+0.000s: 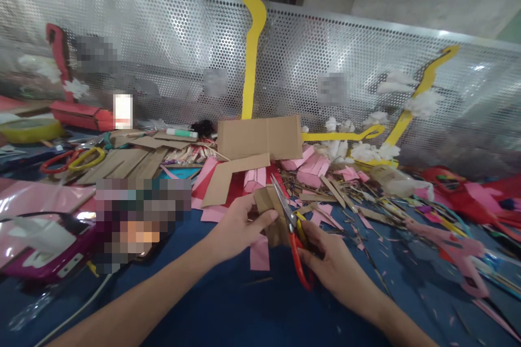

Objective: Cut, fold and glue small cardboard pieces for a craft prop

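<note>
In the middle of the head view, my left hand (240, 226) pinches a small brown piece of cardboard (272, 214) between thumb and fingers. My right hand (331, 260) is closed around the handles of a pair of scissors (298, 246), one handle red and the other yellow. The scissor blades point up and away, at the right edge of the cardboard; whether they touch it I cannot tell. A pink paper strip (259, 255) lies below the cardboard on the dark blue table cover (228, 303).
Behind my hands stand a cardboard box (260, 138) and a tall yellow hook shape (252, 54). Paper and cardboard scraps (321, 195) cover the right side, with a pink glue gun (451, 246). More scissors (87, 159) lie left. A perforated metal panel (163, 49) closes the back.
</note>
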`<control>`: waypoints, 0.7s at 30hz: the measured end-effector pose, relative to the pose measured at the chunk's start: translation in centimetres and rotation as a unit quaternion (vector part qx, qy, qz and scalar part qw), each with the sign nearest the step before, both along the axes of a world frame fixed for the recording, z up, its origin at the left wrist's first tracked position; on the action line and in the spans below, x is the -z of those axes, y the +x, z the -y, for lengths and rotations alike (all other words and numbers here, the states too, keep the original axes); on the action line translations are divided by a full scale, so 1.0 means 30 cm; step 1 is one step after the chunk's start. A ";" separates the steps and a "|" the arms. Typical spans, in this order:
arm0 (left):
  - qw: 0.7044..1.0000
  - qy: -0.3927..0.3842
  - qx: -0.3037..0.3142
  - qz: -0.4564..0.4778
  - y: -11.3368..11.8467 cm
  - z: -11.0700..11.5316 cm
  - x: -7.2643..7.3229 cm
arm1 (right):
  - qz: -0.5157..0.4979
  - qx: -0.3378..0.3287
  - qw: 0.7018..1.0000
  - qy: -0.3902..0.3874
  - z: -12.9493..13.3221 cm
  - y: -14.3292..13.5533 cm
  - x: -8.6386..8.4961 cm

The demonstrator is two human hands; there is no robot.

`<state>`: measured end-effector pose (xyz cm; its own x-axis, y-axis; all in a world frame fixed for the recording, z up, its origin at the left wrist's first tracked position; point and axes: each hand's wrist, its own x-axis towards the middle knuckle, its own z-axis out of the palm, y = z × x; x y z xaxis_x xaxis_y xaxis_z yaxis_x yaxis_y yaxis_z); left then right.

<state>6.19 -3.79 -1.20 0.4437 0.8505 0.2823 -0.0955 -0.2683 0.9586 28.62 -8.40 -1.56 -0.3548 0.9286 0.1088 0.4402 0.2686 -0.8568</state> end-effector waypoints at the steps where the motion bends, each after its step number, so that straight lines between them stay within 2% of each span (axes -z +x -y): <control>1: 1.000 0.006 -0.003 -0.005 -0.001 0.000 -0.001 | -0.001 -0.002 1.000 0.001 0.000 0.000 -0.002; 8: 1.000 0.010 -0.009 -0.005 -0.003 0.005 -0.011 | 0.027 0.012 0.999 0.015 0.000 0.004 -0.008; 14: 1.000 0.002 -0.016 0.022 0.000 -0.003 -0.013 | 0.006 0.042 0.999 0.029 0.005 0.004 0.014; 19: 0.995 -0.052 -0.042 0.077 0.008 -0.008 -0.004 | -0.066 0.037 0.997 0.028 -0.023 0.011 0.030; 21: 0.989 -0.085 -0.062 0.103 0.008 -0.007 -0.008 | -0.103 0.058 0.992 0.047 -0.038 0.021 0.029</control>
<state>6.42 -3.58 -0.95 0.2809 0.9377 0.2044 -0.2700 -0.1272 0.9544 29.24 -7.25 -2.44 -0.2069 0.9444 0.2557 0.2918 0.3090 -0.9052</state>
